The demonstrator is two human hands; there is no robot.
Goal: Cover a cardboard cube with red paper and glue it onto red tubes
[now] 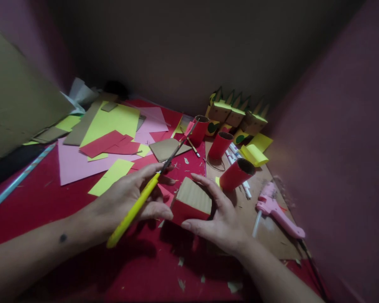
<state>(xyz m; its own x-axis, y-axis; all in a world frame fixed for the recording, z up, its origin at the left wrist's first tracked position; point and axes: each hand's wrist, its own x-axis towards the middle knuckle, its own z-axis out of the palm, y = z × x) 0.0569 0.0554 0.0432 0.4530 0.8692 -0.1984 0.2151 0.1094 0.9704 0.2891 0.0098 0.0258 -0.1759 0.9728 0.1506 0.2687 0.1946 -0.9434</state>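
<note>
As scissors (138,205) point away rightward, left fingers (158,210) spread, right fingers (198,227) pinch the box (192,201).

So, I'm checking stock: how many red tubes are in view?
3. The nearest tube is closest to the pink glue gun, the middle tube is behind it, and the farthest tube is by the pencil.

No text, label, brand, number or sign can be read on anything in view; no lettering can be made out on the white markers (239,168) or on the pink glue gun (279,212).
</note>
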